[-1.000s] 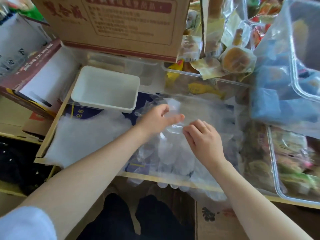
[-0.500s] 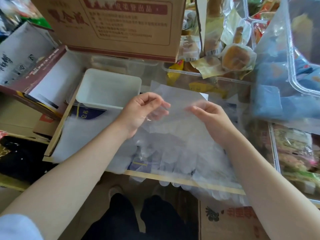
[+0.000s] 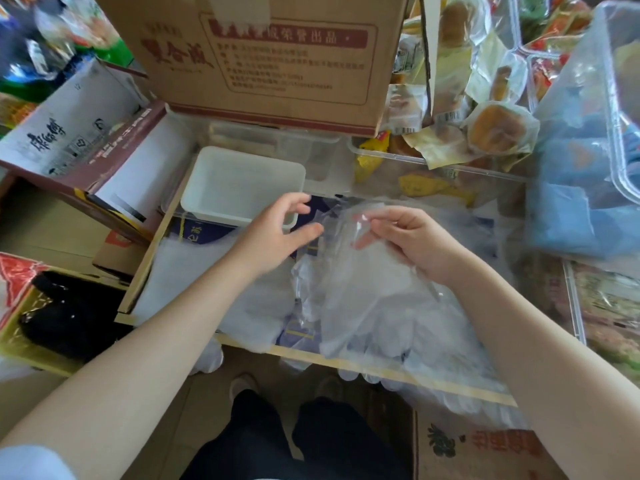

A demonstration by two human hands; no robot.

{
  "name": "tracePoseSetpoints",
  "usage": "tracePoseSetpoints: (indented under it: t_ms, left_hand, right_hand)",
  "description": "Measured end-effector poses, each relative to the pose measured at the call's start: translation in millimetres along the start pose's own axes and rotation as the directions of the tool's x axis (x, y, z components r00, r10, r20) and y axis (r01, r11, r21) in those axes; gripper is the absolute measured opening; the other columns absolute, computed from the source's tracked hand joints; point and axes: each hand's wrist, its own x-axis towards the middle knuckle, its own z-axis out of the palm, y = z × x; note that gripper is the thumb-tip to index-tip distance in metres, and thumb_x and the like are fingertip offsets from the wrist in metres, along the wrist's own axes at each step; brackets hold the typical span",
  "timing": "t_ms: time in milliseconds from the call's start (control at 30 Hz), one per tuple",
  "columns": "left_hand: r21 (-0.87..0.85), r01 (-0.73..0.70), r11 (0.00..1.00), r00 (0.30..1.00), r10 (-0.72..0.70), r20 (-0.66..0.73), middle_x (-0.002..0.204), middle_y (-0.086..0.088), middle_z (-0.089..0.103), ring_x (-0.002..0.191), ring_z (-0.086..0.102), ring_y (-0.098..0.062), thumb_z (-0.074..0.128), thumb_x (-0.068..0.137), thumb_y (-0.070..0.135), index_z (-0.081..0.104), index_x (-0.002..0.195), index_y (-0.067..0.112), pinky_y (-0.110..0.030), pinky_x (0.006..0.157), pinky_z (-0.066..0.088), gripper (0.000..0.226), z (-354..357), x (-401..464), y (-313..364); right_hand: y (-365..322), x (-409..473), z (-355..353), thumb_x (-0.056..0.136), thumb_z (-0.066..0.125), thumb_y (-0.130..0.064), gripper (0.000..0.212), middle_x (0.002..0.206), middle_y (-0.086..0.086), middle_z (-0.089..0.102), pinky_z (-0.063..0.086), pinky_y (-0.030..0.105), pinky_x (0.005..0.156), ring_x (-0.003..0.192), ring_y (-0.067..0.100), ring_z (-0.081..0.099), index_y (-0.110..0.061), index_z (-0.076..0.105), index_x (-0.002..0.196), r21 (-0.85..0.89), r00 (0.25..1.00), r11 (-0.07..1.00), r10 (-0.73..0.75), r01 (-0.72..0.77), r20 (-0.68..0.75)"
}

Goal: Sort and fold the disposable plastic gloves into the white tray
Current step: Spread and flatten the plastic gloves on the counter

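Note:
A clear disposable plastic glove (image 3: pixel 349 275) hangs from my right hand (image 3: pixel 412 240), whose fingers pinch its upper edge just right of centre. My left hand (image 3: pixel 277 237) hovers beside it with fingers loosely curved, thumb close to the glove's edge; I cannot tell whether it touches. The white tray (image 3: pixel 242 157) stands just beyond my left hand, with nothing visible inside. A pile of several loose clear gloves (image 3: pixel 398 327) lies under both hands, spilling over the front edge. A flatter stack of gloves (image 3: pixel 180 275) lies to the left.
A big cardboard box (image 3: pixel 263 57) stands behind the tray. An open brown carton (image 3: pixel 86 143) sits at the left. Clear plastic containers (image 3: pixel 595 188) with packaged snacks and blue items crowd the right. My legs and feet show below the working surface's front edge (image 3: pixel 381 372).
Both hands lifted a glove off the pile and held it spread; now the right hand alone holds it bunched, and the left hand has come off it.

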Motion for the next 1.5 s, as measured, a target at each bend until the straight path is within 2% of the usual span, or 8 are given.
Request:
tracePoseSetpoints:
  t_ms: [167, 300, 400, 500, 767, 1067, 1300, 1500]
  left_hand:
    - [-0.296, 0.149, 0.943, 0.927, -0.029, 0.375, 0.092, 0.0, 0.064, 0.084, 0.06, -0.009, 0.072, 0.079, 0.023, 0.061, 0.096, 0.021, -0.022, 0.08, 0.047, 0.021, 30.6, 9.3, 19.0]
    - [-0.237, 0.164, 0.957, 0.941, -0.08, 0.328, 0.058, -0.002, 0.051, 0.049, 0.045, -0.009, 0.062, 0.088, 0.011, 0.054, 0.072, 0.008, -0.018, 0.051, 0.038, 0.018, 38.9, 10.4, 3.6]
    - [-0.058, 0.137, 0.989, 0.945, -0.113, 0.308, 0.053, 0.007, 0.045, 0.045, 0.038, -0.004, 0.064, 0.087, 0.018, 0.056, 0.076, 0.001, -0.017, 0.051, 0.034, 0.021, 40.3, 13.0, -6.4]
    - [0.02, 0.107, 0.994, 0.946, -0.108, 0.306, 0.062, 0.003, 0.052, 0.058, 0.044, -0.009, 0.066, 0.084, 0.025, 0.062, 0.074, 0.013, -0.026, 0.062, 0.037, 0.016, 41.3, 17.0, -14.5]
    - [0.108, 0.037, 0.993, 0.934, -0.073, 0.35, 0.079, -0.007, 0.067, 0.063, 0.048, -0.009, 0.065, 0.085, 0.028, 0.067, 0.073, 0.032, -0.025, 0.068, 0.04, 0.012, 38.0, 24.4, -18.0]
    - [0.103, -0.313, 0.944, 0.876, 0.245, 0.415, 0.148, 0.014, 0.025, 0.14, 0.016, -0.006, 0.069, 0.082, 0.022, 0.071, 0.079, 0.037, -0.025, 0.113, 0.011, 0.015, 27.3, 29.4, 12.7]
    - [-0.043, -0.005, 0.999, 0.841, 0.028, 0.54, 0.106, 0.021, 0.06, 0.095, 0.054, 0.006, 0.072, 0.079, 0.016, 0.072, 0.073, 0.024, -0.01, 0.083, 0.036, 0.01, 15.8, 26.7, 13.3]
    - [-0.125, -0.128, 0.984, 0.867, 0.172, 0.467, 0.082, 0.01, 0.067, 0.081, 0.062, -0.005, 0.072, 0.075, 0.019, 0.073, 0.069, 0.029, -0.017, 0.081, 0.046, 0.012, -14.5, 9.1, 0.4]
  right_hand:
    - [8.6, -3.3, -4.8, 0.097, 0.042, -0.006, 0.031, 0.085, 0.0, 0.074, 0.029, 0.016, 0.038, 0.037, 0.007, 0.032, -0.026, 0.061, 0.112, 0.061, 0.984, 0.998, 0.012, -0.024, 0.179]
    - [46.2, 4.4, -20.8, 0.093, 0.055, -0.02, 0.011, 0.093, -0.002, 0.069, 0.044, 0.028, 0.069, 0.072, 0.011, 0.06, -0.019, 0.063, 0.1, -0.21, 0.971, 0.965, 0.112, -0.156, -0.209]
    - [88.7, 6.6, -40.7, 0.092, 0.054, -0.039, 0.051, 0.138, 0.008, 0.046, 0.038, 0.036, 0.096, 0.123, 0.028, 0.044, -0.013, 0.045, 0.134, -0.644, 0.877, 0.611, 0.203, -0.461, -0.436]
    - [117.1, 0.6, -45.8, 0.093, 0.05, -0.037, 0.056, 0.144, 0.013, 0.033, 0.033, 0.042, 0.099, 0.126, 0.037, 0.034, -0.01, 0.035, 0.139, -0.73, 0.842, 0.42, 0.267, -0.539, -0.468]
    - [139.9, 4.2, -51.7, 0.091, 0.043, -0.01, 0.019, 0.093, 0.014, 0.062, 0.039, 0.035, 0.065, 0.086, 0.032, 0.053, -0.005, 0.061, 0.091, -0.769, 0.868, 0.432, 0.069, -0.471, -0.492]
    - [85.4, -14.3, -34.8, 0.094, 0.039, -0.023, 0.013, 0.131, 0.017, 0.048, 0.037, 0.048, 0.089, 0.12, 0.034, 0.037, -0.015, 0.047, 0.087, -0.906, 0.862, 0.385, -0.505, 0.175, -0.047]
    - [45.9, -10.1, -16.5, 0.095, 0.036, -0.028, 0.013, 0.14, 0.011, 0.037, 0.046, 0.03, 0.076, 0.107, 0.023, 0.053, -0.022, 0.047, 0.093, -0.653, 0.884, 0.628, -0.443, 0.423, 0.147]
    - [29.4, -6.2, -7.3, 0.096, 0.05, -0.016, 0.013, 0.127, -0.001, 0.052, 0.043, 0.027, 0.09, 0.099, 0.011, 0.058, -0.029, 0.05, 0.098, -0.129, 0.999, 0.99, -0.05, 0.049, 0.0]
